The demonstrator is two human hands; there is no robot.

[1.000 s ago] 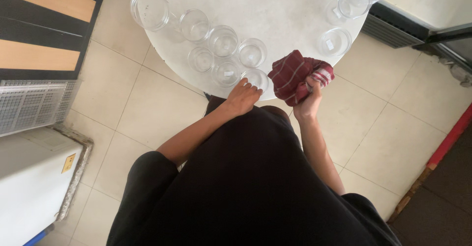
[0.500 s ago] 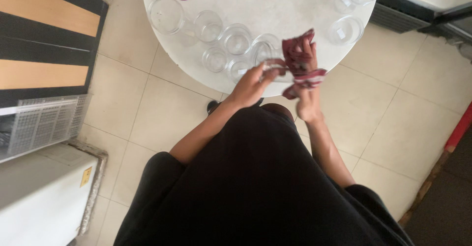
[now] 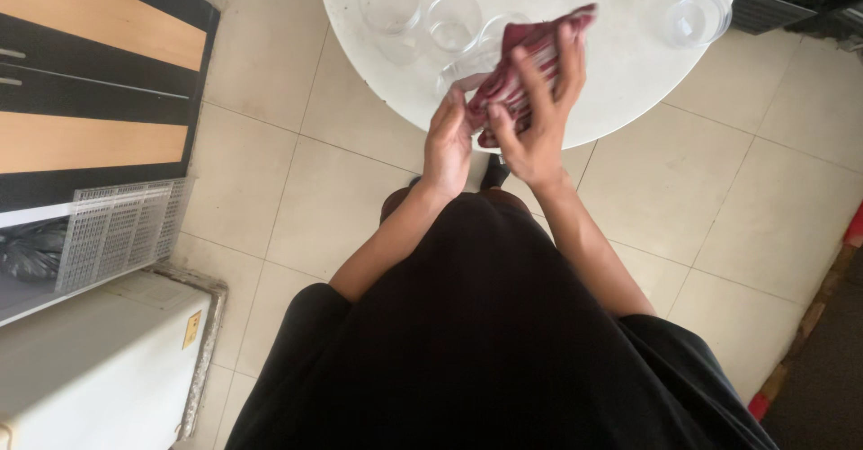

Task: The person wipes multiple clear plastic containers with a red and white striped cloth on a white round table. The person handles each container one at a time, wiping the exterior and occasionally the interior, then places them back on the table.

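While over the white table [image 3: 629, 81], left hand [image 3: 447, 140] cupping a clear glass [image 3: 466, 71], right hand [image 3: 538, 108] fingers spread, grip clamped on red cloth [image 3: 517, 77].

Bright, even daylight – soft shadows on floor tiles below right hand [image 3: 530, 122]; hands and cloth [image 3: 517, 77] motion-blurred, edges slightly stretched.

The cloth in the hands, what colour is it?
Dark red cloth with pale stripes, seen from the head camera.
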